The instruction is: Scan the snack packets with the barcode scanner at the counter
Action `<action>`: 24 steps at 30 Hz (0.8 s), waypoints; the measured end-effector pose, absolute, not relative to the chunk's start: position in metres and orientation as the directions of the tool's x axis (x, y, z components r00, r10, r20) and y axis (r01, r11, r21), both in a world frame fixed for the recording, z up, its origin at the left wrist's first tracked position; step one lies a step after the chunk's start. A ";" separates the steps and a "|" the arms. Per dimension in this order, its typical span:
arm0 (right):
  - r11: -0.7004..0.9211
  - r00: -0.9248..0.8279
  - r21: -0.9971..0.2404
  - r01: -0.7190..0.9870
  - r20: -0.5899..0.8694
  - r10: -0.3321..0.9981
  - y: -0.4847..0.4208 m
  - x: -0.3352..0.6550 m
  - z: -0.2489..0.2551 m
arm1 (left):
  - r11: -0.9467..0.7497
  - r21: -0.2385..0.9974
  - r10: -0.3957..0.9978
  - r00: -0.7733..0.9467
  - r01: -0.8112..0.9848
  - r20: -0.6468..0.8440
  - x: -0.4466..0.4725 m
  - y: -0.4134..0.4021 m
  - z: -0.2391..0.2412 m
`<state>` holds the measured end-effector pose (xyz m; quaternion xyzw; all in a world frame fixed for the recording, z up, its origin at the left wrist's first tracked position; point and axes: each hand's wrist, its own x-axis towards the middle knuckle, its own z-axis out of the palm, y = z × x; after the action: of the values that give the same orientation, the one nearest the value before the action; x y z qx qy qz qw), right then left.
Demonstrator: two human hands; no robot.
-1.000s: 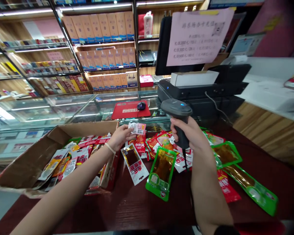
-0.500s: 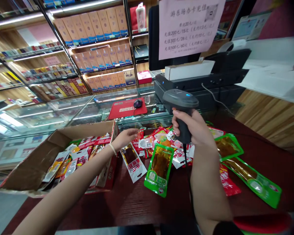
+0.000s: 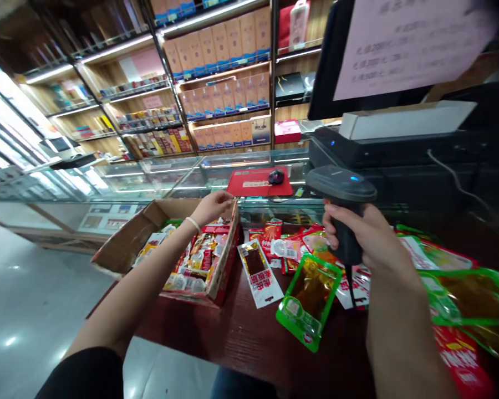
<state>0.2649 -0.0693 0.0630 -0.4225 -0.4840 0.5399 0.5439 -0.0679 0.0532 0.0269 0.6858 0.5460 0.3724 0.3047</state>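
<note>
Since the earlier frames the left hand (image 3: 211, 206) has let go of the small clear packet (image 3: 283, 248), which now lies on the pile, and has swung over to the far corner of the cardboard box (image 3: 120, 252). Its fingers are loosely curled above the rim. Whether they touch the rim or pinch anything cannot be told.

The right hand (image 3: 368, 241) is clenched round the grip of the barcode scanner (image 3: 341, 187). It holds the scanner upright above the loose snack packets, its head toward the glass counter (image 3: 158, 172). The cable (image 3: 351, 282) drops from the grip straight down across the pile.

The box looks like the main hazard. Its left corner appears to stick out past the edge of the dark table (image 3: 233, 338), above the floor. A careless push or tug at the far rim could tip it and spill its contents.

The cable is a second risk. It trails over glossy, overlapping wrappers, so a quick swing of the scanner could drag some along. The green pouch (image 3: 310, 299) lies near the front edge, beside the white pouch (image 3: 260, 271), and would likely slide off first.
</note>
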 end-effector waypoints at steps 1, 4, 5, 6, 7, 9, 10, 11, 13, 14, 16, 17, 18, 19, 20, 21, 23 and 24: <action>0.055 -0.063 -0.983 -0.177 0.067 0.996 -0.069 0.261 0.062 | -0.245 0.753 0.969 0.138 0.610 0.203 -0.081 0.056 0.022; 0.040 -0.103 -0.987 -0.157 0.057 0.993 -0.066 0.251 0.056 | -0.269 0.545 0.960 0.174 0.794 0.221 -0.119 0.065 0.003; 0.035 -0.122 -0.988 -0.151 0.054 0.991 -0.065 0.248 0.053 | -0.257 0.491 0.963 0.176 0.832 0.205 -0.130 0.068 -0.005; 0.031 -0.140 -0.989 -0.143 0.051 0.989 -0.064 0.246 0.050 | -0.237 0.447 0.968 0.172 0.863 0.183 -0.139 0.071 -0.012; 0.027 -0.155 -0.991 -0.134 0.048 0.987 -0.063 0.243 0.048 | -0.214 0.411 0.974 0.160 0.886 0.162 -0.147 0.073 -0.020; 0.025 -0.166 -0.994 -0.106 0.043 0.985 -0.061 0.239 0.044 | -0.170 0.360 0.983 0.134 0.917 0.123 -0.156 0.076 -0.034; 0.028 -0.167 -0.995 -0.096 0.044 0.985 -0.060 0.237 0.043 | -0.153 0.342 0.987 0.125 0.927 0.103 -0.158 0.077 -0.042; 0.030 -0.164 -0.996 -0.083 0.043 0.986 -0.060 0.236 0.043 | -0.143 0.328 0.989 0.123 0.934 0.079 -0.158 0.078 -0.049; 0.027 -0.165 -0.998 -0.062 0.036 0.986 -0.060 0.234 0.043 | -0.139 0.295 0.990 0.143 0.945 0.007 -0.154 0.079 -0.061; 0.021 -0.165 -0.998 -0.056 0.030 0.986 -0.061 0.233 0.044 | -0.142 0.271 0.987 0.158 0.952 -0.039 -0.152 0.080 -0.065; 0.014 -0.165 -0.998 -0.059 0.023 0.986 -0.062 0.232 0.046 | -0.150 0.212 0.975 0.180 0.966 -0.130 -0.147 0.082 -0.070; 0.014 -0.166 -0.998 -0.063 0.024 0.986 -0.062 0.232 0.047 | -0.149 0.177 0.969 0.180 0.973 -0.172 -0.146 0.083 -0.071; 0.017 -0.166 -0.998 -0.067 0.028 0.986 -0.063 0.232 0.047 | -0.147 0.140 0.963 0.175 0.979 -0.207 -0.146 0.083 -0.070; 0.022 -0.166 -0.997 -0.071 0.034 0.986 -0.063 0.232 0.047 | -0.143 0.106 0.958 0.165 0.984 -0.236 -0.146 0.084 -0.068; 0.027 -0.165 -0.997 -0.076 0.039 0.986 -0.063 0.232 0.047 | -0.138 0.077 0.953 0.154 0.987 -0.260 -0.147 0.084 -0.065; 0.029 -0.163 -0.996 -0.081 0.042 0.986 -0.063 0.233 0.047 | -0.132 0.048 0.949 0.141 0.990 -0.281 -0.148 0.083 -0.062; 0.026 -0.163 -0.995 -0.093 0.041 0.986 -0.064 0.234 0.047 | -0.127 -0.018 0.943 0.115 0.992 -0.312 -0.152 0.079 -0.051; 0.022 -0.164 -0.995 -0.101 0.039 0.986 -0.064 0.235 0.047 | -0.132 -0.051 0.943 0.110 0.990 -0.315 -0.154 0.076 -0.045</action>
<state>0.2345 -0.0637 0.0468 -0.4238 -0.5221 0.5561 0.4884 -0.1539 0.0757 -0.0450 0.7399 0.6530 -0.1369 0.0862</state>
